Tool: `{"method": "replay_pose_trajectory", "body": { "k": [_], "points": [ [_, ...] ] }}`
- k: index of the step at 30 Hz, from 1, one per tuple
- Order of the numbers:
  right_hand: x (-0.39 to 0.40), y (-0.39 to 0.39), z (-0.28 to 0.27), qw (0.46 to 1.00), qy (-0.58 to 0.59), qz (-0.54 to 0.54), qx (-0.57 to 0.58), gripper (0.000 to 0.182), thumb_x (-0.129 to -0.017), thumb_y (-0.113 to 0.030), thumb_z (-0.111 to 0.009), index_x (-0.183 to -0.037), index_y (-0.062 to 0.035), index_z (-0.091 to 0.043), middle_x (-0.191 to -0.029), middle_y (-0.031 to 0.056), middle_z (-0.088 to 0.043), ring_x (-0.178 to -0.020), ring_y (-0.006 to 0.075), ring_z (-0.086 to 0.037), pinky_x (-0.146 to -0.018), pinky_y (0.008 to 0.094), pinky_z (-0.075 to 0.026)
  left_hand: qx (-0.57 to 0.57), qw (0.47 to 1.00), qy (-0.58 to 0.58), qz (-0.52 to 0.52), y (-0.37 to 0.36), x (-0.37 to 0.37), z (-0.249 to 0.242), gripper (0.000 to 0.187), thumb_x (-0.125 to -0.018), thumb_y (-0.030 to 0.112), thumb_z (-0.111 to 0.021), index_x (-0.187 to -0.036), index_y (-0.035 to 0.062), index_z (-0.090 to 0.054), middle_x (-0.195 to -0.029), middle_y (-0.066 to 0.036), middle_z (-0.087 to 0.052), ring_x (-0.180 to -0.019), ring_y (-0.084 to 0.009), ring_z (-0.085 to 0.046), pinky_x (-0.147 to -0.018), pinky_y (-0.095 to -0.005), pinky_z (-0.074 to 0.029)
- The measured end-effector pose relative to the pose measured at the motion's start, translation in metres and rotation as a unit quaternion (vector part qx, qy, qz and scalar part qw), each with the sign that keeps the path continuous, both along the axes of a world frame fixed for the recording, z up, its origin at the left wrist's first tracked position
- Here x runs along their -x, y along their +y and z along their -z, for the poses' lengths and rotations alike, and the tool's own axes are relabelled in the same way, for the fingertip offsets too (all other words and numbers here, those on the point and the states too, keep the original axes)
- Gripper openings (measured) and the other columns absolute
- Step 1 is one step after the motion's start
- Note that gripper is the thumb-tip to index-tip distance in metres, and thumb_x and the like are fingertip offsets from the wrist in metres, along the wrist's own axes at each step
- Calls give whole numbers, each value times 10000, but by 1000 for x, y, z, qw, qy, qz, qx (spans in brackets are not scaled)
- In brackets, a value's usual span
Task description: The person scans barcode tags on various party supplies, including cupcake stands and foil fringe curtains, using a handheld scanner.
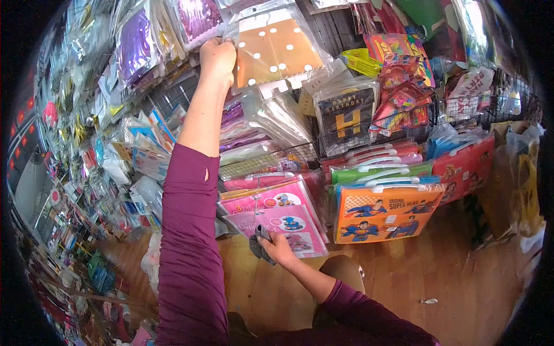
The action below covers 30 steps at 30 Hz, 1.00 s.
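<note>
My left hand (218, 59) reaches up to the rack, its fingers closed at the left edge of a clear-wrapped orange pack with white polka dots (278, 51). Low in front of me, my right hand (278, 247) is closed on a crumpled dark grey cloth (261, 250). The cloth is close against pink plastic-wrapped cupcake stand packs (268, 222) that hang in a row. Behind my left wrist are purple foil packs (137, 45). Part of the left fingertips is hidden.
Orange superhero cases (388, 214) with white handles hang at the right. Above them, a black birthday banner pack (346, 118) sits in a wire basket (271, 161). A cardboard box (490, 202) stands at far right, and a white scrap (429, 301) lies on the wooden floor (392, 277).
</note>
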State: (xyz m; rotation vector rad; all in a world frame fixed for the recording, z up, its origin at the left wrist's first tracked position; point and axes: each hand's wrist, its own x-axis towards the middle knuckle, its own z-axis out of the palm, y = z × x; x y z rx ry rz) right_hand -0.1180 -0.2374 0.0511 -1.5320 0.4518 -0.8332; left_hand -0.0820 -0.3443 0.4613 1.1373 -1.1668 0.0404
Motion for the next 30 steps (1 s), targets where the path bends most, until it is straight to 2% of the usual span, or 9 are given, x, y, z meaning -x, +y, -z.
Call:
{"method": "replay_pose_trajectory", "body": {
  "k": [1, 8, 10, 16, 21, 22, 26, 28, 30],
  "points": [
    [0, 1, 0, 999, 5, 18, 28, 265, -808, -203, -539, -887, 49, -569, -660, 91, -584, -609, 127, -539, -570, 301, -439, 1, 1000, 0, 0, 2, 2, 0, 175, -820, 29, -453, -917, -99, -523, -785, -146, -571, -616, -184, -542, -517, -313, -438],
    [-2, 0, 6, 999, -5, 25, 32, 275, -807, -206, -545, -877, 59, -565, -642, 98, -578, -587, 125, -534, -544, 307, -436, -42, 997, 33, 52, 12, 2, -5, 134, -819, 39, -442, -826, -63, -528, -689, -105, -536, -543, -182, -519, -465, -316, -416],
    [-2, 0, 6, 1000, -7, 16, 18, 366, -778, -289, -546, -880, 62, -545, -759, 294, -546, -797, 426, -543, -683, 427, -423, -70, 996, 25, 52, 8, -2, -5, 125, -812, 30, -446, -822, -61, -530, -687, -106, -538, -539, -184, -519, -455, -320, -417],
    [3, 2, -2, 999, -5, 24, 45, 350, -772, -273, -561, -873, 61, -547, -742, 291, -546, -785, 428, -544, -671, 423, -425, -74, 994, 41, 64, -4, -13, -8, 112, -795, 11, -458, -812, -63, -540, -689, -120, -553, -562, -184, -537, -451, -316, -419],
    [1, 2, -1, 999, 3, 11, 35, 339, -772, -268, -564, -877, 54, -550, -736, 281, -550, -760, 413, -554, -662, 415, -426, -76, 994, -57, -48, -2, -4, 4, 116, -786, 21, -477, -810, -71, -545, -715, -134, -560, -543, -187, -538, -444, -328, -424],
    [1, 3, -1, 1000, -11, 0, 12, 338, -775, -271, -560, -880, 50, -552, -732, 275, -553, -749, 407, -558, -659, 414, -426, -109, 989, -94, -13, -10, -20, 7, 153, -783, 54, -509, -852, -81, -525, -745, -141, -564, -531, -187, -537, -441, -324, -440],
    [12, -1, -15, 999, 20, 7, 31, 333, -781, -272, -548, -897, 40, -558, -717, 264, -558, -721, 372, -575, -655, 404, -430, -90, 976, -131, -151, 3, 2, 29, 317, -785, 118, -551, -1034, -40, -433, -774, -128, -569, -550, -178, -560, -458, -296, -465],
    [12, -1, -13, 1000, -10, 17, 15, 346, -786, -275, -537, -943, 33, -559, -704, 239, -571, -699, 321, -586, -650, 377, -438, -37, 919, -306, -247, 14, 0, 42, 343, -786, 136, -562, -1061, -15, -423, -786, -116, -570, -596, -166, -570, -457, -301, -461],
    [17, -7, -17, 996, 47, -14, -70, 341, -789, -257, -537, -995, 14, -554, -700, 202, -588, -670, 249, -588, -633, 359, -446, -28, 923, -319, -211, 39, 3, 58, 381, -780, 154, -580, -1076, -25, -420, -805, -114, -573, -645, -163, -575, -488, -291, -461]
  ]
}}
